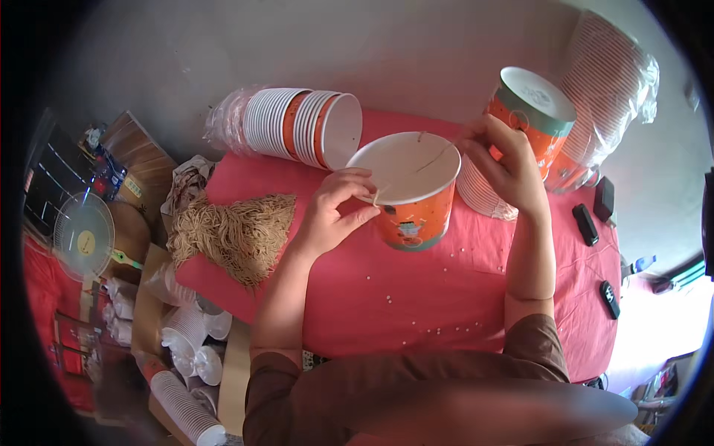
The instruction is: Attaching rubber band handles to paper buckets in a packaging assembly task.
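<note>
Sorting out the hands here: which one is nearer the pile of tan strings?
Left. The left hand pinches at the bucket rim, just right of the tan strings. The right hand is beyond the bucket, farther away.

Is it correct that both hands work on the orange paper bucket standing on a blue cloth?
Not quite. The head view shows the left hand and right hand at the orange paper bucket, but the cloth is red-pink, not blue.

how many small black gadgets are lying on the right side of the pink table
3. One black gadget lies by the bagged cup stack at the far right edge, a second just left of it, and a third nearer the person. Others may be hidden behind the cups.
</note>
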The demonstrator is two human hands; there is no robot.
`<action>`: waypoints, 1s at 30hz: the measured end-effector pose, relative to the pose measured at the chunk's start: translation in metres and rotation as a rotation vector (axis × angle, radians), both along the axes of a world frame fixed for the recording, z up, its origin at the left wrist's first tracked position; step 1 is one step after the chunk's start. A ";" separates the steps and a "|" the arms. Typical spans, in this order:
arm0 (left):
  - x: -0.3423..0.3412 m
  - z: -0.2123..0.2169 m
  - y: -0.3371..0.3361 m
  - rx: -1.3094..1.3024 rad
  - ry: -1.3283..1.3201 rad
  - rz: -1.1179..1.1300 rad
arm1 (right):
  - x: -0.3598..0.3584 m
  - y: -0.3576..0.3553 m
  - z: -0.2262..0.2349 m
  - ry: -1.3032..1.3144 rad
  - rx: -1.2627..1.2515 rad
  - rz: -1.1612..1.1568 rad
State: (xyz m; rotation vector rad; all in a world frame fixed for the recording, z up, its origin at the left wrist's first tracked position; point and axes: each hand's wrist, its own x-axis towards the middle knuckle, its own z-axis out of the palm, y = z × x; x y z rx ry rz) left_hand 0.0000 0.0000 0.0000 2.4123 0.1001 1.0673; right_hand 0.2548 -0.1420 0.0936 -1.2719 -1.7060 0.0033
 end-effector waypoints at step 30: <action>0.020 -0.026 -0.001 -1.001 -0.177 -0.084 | 0.139 -0.059 0.138 0.070 0.216 -0.293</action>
